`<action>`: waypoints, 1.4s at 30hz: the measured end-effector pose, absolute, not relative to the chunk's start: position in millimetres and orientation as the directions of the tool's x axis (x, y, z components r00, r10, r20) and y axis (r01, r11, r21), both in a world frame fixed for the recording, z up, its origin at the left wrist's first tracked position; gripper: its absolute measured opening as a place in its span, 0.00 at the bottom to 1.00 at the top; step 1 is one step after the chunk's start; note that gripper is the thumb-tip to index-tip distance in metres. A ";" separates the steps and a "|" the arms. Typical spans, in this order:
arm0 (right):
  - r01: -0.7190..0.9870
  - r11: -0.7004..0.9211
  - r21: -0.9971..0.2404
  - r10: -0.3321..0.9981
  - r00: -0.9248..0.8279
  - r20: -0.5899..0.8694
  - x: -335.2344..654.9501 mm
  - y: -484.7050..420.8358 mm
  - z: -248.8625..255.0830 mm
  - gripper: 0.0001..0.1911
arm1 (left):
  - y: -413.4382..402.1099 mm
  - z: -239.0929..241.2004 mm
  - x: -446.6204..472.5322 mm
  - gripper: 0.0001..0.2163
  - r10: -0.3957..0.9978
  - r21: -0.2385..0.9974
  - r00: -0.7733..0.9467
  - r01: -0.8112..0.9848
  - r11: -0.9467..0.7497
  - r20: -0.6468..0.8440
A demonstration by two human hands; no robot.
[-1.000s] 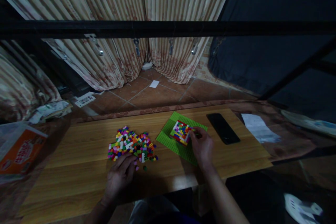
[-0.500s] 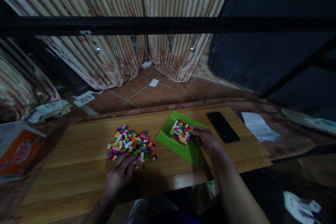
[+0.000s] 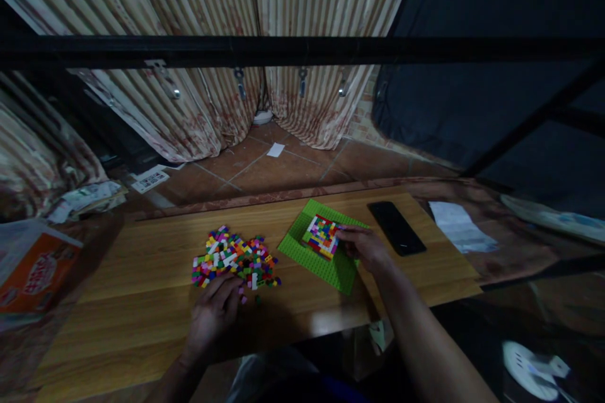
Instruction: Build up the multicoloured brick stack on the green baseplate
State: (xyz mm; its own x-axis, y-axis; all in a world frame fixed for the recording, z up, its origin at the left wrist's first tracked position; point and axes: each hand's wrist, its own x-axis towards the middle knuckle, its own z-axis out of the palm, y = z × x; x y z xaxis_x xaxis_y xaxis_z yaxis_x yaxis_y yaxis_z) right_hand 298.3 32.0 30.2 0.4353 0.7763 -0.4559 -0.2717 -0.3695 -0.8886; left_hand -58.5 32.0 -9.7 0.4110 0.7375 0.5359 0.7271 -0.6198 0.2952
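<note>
bricks (image 3: 234, 261), small and many-coloured, lie in a loose heap on the wooden table (image 3: 142, 315), left of its middle and well to the right of an orange box (image 3: 33, 274) that sits at the table's left end. just at the near edge of the heap rests the left hand (image 3: 212, 315), palm down, fingers loosely bent with their tips among the nearest bricks; whether it has one pinched between them is too dark to tell (a few stray pieces lie right beside its fingertips). right of the heap, and apart from it, a green baseplate (image 3: 302, 245) lies flat and turned at an angle to the table's edge. on its far part sits a small built block (image 3: 321, 236) of mixed colours, pressed onto the plate. the right hand (image 3: 363, 249) lies over the plate's right side, fingers curled with the tips touching the block's right edge; it cannot be told whether they grip a loose brick. further right, near that hand but not touching it, a dark phone (image 3: 396, 236) lies face up, and beyond it a white sheet of paper (image 3: 460, 227).
</note>
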 end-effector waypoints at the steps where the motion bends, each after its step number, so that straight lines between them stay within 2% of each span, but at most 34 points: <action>1: -0.260 -0.349 -0.900 0.778 0.455 -0.433 295.9 30.3 30.9 0.20 | 31.8 -10.0 -58.7 0.10 0.737 0.304 0.405 0.723 -0.620 0.541; 9: -0.166 -0.128 -0.978 0.773 0.601 -0.203 291.8 15.0 24.8 0.26 | 27.4 -6.3 -54.9 0.10 0.777 0.371 0.357 0.724 -0.581 0.519; 14: -0.029 -0.036 -0.999 0.651 0.757 -0.046 281.9 -1.6 23.0 0.19 | 25.6 -2.4 -52.0 0.10 0.786 0.401 0.363 0.708 -0.582 0.500; 17: 0.104 -0.020 -0.994 0.730 0.681 0.056 252.1 -15.9 24.9 0.14 | 24.3 -2.0 -51.8 0.10 0.803 0.412 0.363 0.715 -0.565 0.473; 21: 0.324 0.030 -0.946 0.924 0.351 0.150 198.3 -28.7 20.8 0.10 | 22.4 -2.5 -51.8 0.10 0.826 0.430 0.359 0.723 -0.540 0.435; 23: 0.418 0.079 -0.905 0.965 0.195 0.175 176.9 -29.1 15.0 0.10 | 21.7 -2.4 -51.6 0.11 0.831 0.434 0.356 0.725 -0.534 0.427; 26: 0.536 0.132 -0.834 0.975 0.081 0.207 159.0 -24.4 5.8 0.12 | 21.5 -2.3 -51.1 0.11 0.829 0.438 0.360 0.720 -0.538 0.428; 30: 0.677 0.138 -0.723 0.974 0.039 0.223 154.3 -18.1 -0.1 0.12 | 21.9 -3.1 -51.1 0.11 0.834 0.454 0.357 0.713 -0.535 0.421; 34: 0.727 0.138 -0.673 0.974 0.022 0.224 154.4 -16.7 0.4 0.10 | 22.1 -3.5 -51.4 0.10 0.831 0.451 0.359 0.712 -0.538 0.425; 38: 0.699 0.126 -0.704 0.971 0.059 0.233 155.9 -18.5 3.7 0.13 | 22.7 -4.2 -51.7 0.10 0.821 0.437 0.354 0.715 -0.546 0.447; 42: 0.622 0.107 -0.776 0.942 0.185 0.279 173.2 -19.8 13.9 0.14 | 23.5 -7.1 -52.9 0.10 0.823 0.439 0.349 0.716 -0.543 0.448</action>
State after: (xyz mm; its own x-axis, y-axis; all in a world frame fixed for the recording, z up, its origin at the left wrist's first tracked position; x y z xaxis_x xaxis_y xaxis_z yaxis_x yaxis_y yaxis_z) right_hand 173.2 -19.8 13.9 0.1852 0.9423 0.2787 0.6216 0.1073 -0.7760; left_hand -52.9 23.5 -7.1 0.3488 0.8231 0.4482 0.7159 -0.5426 0.4393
